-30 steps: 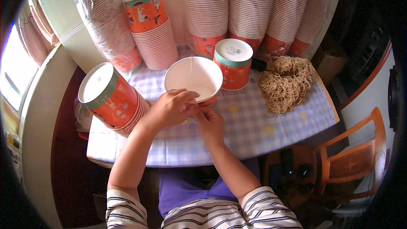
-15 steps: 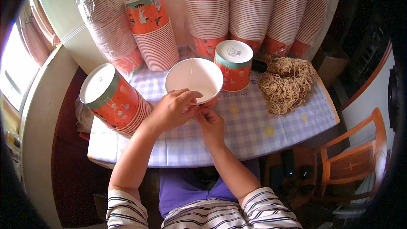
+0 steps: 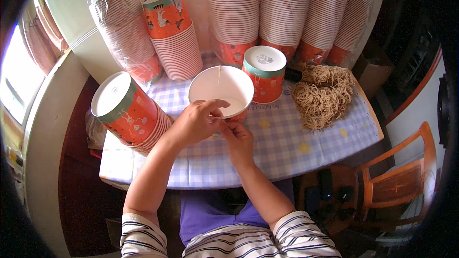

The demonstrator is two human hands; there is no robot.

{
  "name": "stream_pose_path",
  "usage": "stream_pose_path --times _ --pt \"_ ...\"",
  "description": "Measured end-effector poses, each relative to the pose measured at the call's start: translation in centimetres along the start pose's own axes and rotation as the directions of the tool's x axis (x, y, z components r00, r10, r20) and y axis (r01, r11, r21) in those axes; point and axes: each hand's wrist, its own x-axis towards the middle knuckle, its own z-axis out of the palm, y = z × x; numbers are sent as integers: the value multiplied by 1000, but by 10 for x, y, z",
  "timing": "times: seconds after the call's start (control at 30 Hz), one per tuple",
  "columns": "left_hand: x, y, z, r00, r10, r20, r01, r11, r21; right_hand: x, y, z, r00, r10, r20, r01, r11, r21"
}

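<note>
An open paper bucket [image 3: 205, 83], white inside with an orange printed outside, stands in front of me. A thin tan string [image 3: 219, 76] hangs over its far rim and down the inside wall. At the near rim, my left hand [image 3: 193, 123] has its fingers bent in a pinch, the index finger reaching over the rim. My right hand [image 3: 240, 142] pinches close beside it, fingertips nearly touching the left ones. A bit of thin string seems to lie between the fingertips; most of it is hidden by them.
Right of the bucket stands an upturned orange bucket [image 3: 264, 79], then a tangled heap of tan strings [image 3: 322, 98]. At the left leans a bucket stack [image 3: 129, 114]. More stacks [image 3: 234, 14], several in plastic, line the back of the checked tablecloth [image 3: 282, 148]. A wooden chair [image 3: 397, 181] is at right.
The open bucket has shifted slightly to the right, its string with it. Both hands stay at the near rim, with only small finger movements.
</note>
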Motion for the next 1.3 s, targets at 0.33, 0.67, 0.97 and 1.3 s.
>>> stream_pose_path --times 0.33,0.67,0.97,1.3 --pt "1 -1 2 999 -36 -5 35 998 -58 0 -6 0 999 49 -6 -48 997 52" --pt "2 1 0 1000 -14 10 14 999 -28 0 2 -2 1000 15 -7 -15 1000 -11" --pt "2 0 1 999 34 5 -34 999 6 2 4 -2 1000 -7 -10 7 999 -48" --pt "1 2 4 991 123 -43 -122 992 21 0 1 -2 1000 -5 7 5 1000 -29"
